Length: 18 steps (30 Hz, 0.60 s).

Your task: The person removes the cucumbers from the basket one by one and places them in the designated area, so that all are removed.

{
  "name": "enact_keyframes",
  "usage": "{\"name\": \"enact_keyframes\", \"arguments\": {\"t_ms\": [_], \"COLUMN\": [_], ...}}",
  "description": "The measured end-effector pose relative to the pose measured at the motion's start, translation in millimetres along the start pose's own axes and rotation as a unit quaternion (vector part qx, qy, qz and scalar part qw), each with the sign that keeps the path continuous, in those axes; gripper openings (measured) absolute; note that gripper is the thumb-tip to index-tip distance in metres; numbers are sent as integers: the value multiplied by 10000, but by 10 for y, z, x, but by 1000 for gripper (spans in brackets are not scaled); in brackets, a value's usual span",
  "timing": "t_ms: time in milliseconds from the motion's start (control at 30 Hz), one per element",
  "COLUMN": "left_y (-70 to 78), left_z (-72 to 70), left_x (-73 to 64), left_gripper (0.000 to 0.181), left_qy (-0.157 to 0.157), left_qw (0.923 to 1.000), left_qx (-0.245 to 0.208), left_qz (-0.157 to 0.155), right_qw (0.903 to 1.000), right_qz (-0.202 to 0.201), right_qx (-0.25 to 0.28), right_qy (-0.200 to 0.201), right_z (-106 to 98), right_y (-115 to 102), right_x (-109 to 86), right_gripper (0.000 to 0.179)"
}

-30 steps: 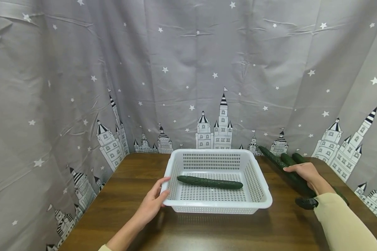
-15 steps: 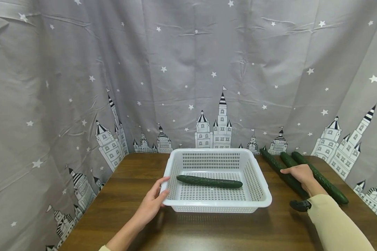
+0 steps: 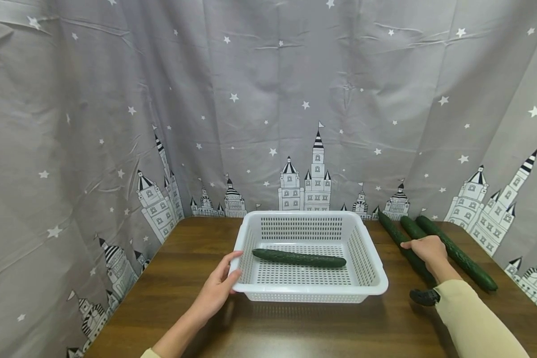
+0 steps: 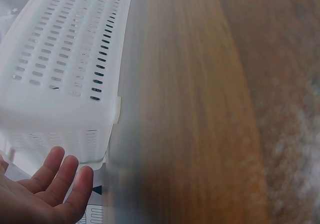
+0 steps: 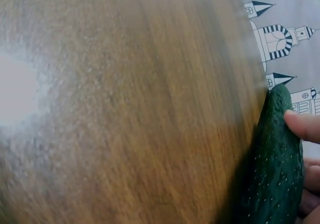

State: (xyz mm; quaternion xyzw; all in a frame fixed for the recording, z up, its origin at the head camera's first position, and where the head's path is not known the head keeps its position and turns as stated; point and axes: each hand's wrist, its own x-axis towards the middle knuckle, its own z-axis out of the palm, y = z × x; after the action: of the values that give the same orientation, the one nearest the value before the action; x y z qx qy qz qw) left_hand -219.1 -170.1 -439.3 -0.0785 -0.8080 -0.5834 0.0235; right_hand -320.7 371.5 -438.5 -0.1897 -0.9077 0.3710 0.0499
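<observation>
A white perforated plastic basket (image 3: 311,288) stands on the table, with one dark green cucumber (image 3: 300,258) lying crosswise on its floor. My left hand (image 3: 217,286) grips the basket's left rim near the front corner. Its fingers reach along the outer wall in the left wrist view. To the right of the basket, my right hand (image 3: 429,251) holds another cucumber (image 3: 391,229), which lies slantwise at the table. Its thumb (image 5: 302,126) presses the cucumber's upper side in the right wrist view. The other fingers are partly hidden behind it.
Two more cucumbers lie at the right: one (image 3: 412,228) partly hidden by my right hand, the other (image 3: 461,258) beyond it. Below them is a brown wooden table (image 3: 197,248). A grey curtain (image 3: 250,99) with printed castles hangs along its back and sides.
My right hand has shifted a little left and the cucumber in it has come down toward the table. More of the cucumbers behind it shows. The left hand and basket stay put.
</observation>
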Motion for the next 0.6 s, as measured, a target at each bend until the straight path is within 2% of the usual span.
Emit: {"name": "enact_keyframes", "arguments": {"t_ms": [167, 300, 600], "left_y": [-2, -3, 0], "left_z": [-2, -1, -11], "left_x": [-5, -8, -13], "left_gripper": [45, 45, 45], "left_qy": [-21, -29, -64], "left_qw": [10000, 10000, 10000], "left_qx": [-17, -22, -47], "left_qz": [-6, -16, 17], "right_qw": [9987, 9976, 9967], "right_qz": [202, 333, 237], "right_qx": [-450, -612, -773], "right_qy": [87, 4, -76], "right_z": [-27, -59, -97], "right_y": [-26, -33, -33], "right_x": [-19, -29, -42], "right_gripper": [64, 75, 75]}}
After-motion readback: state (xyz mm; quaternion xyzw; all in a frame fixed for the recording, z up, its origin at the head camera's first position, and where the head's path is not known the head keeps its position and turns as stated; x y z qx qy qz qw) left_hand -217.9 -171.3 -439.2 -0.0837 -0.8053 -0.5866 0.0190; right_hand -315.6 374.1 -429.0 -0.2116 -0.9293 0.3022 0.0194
